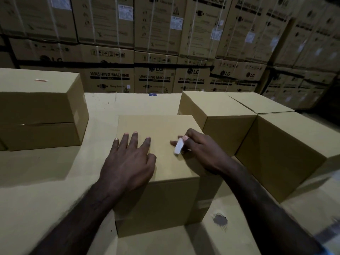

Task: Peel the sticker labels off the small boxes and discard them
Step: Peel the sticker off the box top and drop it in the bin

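Bare forearms reach over a small box [165, 181], left hand [128, 161] pressed flat, fingers spread, right hand [196, 146] pinching a curled white sticker [178, 146].

The surface [46, 181] is a broad sheet of tan cardboard with a dark scuffed hole [220, 219] near its right front. Directly on it stand plain brown boxes — a centre box [165, 205] nearest the camera, a two-high stack [38, 137] at the left, and a cluster of boxes [257, 137] at the right, touching one another.
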Motion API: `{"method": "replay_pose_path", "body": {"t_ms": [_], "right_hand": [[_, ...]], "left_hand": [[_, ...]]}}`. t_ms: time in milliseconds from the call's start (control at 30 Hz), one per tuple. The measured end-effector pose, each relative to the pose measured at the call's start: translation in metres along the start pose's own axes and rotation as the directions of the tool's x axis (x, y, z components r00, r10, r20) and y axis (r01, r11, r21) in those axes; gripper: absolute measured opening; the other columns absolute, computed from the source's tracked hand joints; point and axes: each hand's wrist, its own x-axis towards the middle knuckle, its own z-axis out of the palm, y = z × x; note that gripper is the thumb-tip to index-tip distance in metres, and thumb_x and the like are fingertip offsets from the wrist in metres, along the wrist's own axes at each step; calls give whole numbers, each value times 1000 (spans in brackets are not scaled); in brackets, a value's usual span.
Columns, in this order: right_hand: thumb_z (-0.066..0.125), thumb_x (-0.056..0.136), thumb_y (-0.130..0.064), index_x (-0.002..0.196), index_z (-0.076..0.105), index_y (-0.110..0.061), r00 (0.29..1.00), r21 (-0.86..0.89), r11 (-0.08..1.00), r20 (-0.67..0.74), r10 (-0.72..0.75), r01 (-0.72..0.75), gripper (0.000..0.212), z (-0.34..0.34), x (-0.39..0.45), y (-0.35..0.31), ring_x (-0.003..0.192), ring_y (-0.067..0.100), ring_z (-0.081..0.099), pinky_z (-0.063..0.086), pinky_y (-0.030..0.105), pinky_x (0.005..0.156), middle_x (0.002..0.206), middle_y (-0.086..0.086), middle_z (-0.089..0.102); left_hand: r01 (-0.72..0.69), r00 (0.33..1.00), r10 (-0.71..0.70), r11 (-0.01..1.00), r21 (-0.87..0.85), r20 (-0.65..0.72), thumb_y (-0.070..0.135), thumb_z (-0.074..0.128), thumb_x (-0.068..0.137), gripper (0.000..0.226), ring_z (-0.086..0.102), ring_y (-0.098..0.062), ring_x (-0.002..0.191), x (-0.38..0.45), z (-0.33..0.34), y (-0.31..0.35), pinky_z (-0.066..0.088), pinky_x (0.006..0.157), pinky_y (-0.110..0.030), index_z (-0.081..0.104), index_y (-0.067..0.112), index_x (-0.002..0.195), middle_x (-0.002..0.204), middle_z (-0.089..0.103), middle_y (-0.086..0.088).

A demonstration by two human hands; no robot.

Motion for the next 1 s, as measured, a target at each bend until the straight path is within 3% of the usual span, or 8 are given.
{"method": "replay_pose_path", "body": {"t_ms": [100, 200, 267, 367, 500, 633, 867, 1000], "right_hand": [[33, 103, -37, 104, 53, -16, 999, -112, 994, -30, -18, 15, 29, 3, 9, -8, 96, 20, 64, 52, 52, 84, 111, 4, 69], [37, 99, -43, 99, 55, -25, 999, -50, 998, 47, -27, 29, 26, 14, 10, -13, 102, 26, 65, 51, 56, 87, 109, 4, 69], [40, 92, -51, 91, 57, -30, 1000, 29, 999, -4, -29, 30, 26, 10, 1, -8, 100, 26, 65, 51, 57, 86, 102, 6, 69], [47, 100, -31, 89, 59, -21, 966, 146, 986, -254, -44, 83, 19, -16, -28, 10, 82, 3, 66, 57, 31, 66, 89, 2, 65], [60, 95, -25, 91, 70, -16, 789, 163, 977, -614, -11, 140, 14, -66, -80, 58, 82, 13, 69, 58, 37, 74, 85, 0, 72], [70, 89, -18, 84, 75, -17, 561, 179, 984, -813, 154, -11, 7, -118, -146, 124, 55, 4, 57, 46, 26, 55, 68, -4, 69], [70, 87, -7, 81, 72, -8, 210, 403, 889, -870, 446, -216, 7, -216, -299, 274, 38, 13, 56, 47, 22, 44, 54, 8, 64], [71, 86, -11, 79, 74, -12, 79, 505, 810, -832, 549, -299, 8, -265, -372, 379, 53, 15, 68, 57, 29, 60, 63, 6, 71]], "left_hand": [[-2, 1000, 2, 1000, -2, 19, 43, 19, 100, 59, 0, -30, 148, 6, -2, 3, 3, 120, -47, 7, 23, 154, 162, 3, -11], [-3, 999, 3, 1000, -7, 37, 42, 21, 101, 58, 2, -30, 148, 10, -6, 5, 5, 120, -48, 8, 22, 154, 162, 4, -11], [-4, 1000, 4, 1000, -18, 19, 40, 23, 101, 57, 5, -30, 148, 11, -8, 5, 8, 120, -48, 10, 22, 154, 162, 5, -10], [-8, 998, 6, 999, -31, -63, 41, 25, 100, 58, 9, -30, 147, 10, -11, 9, 12, 119, -47, 15, 21, 154, 161, 9, -11], [-121, 977, 91, 982, -144, -194, 50, 17, 87, 71, 15, -29, 146, 5, -15, 52, 13, 117, -44, 27, 23, 151, 159, 19, -9], [-340, 926, 309, 932, -127, -216, 56, 19, 84, 72, 17, -26, 146, 2, -4, 131, 9, 119, -46, 37, 26, 147, 157, 27, -3], [-692, 718, 674, 719, -68, -174, 56, 25, 85, 65, 34, -27, 140, -16, 59, 328, 11, 118, -49, 60, 25, 130, 140, 54, -1], [-801, 596, 778, 594, -73, -198, 44, 41, 84, 49, 50, -35, 126, -17, 115, 467, 28, 111, -58, 69, 18, 115, 122, 66, -7]]}}
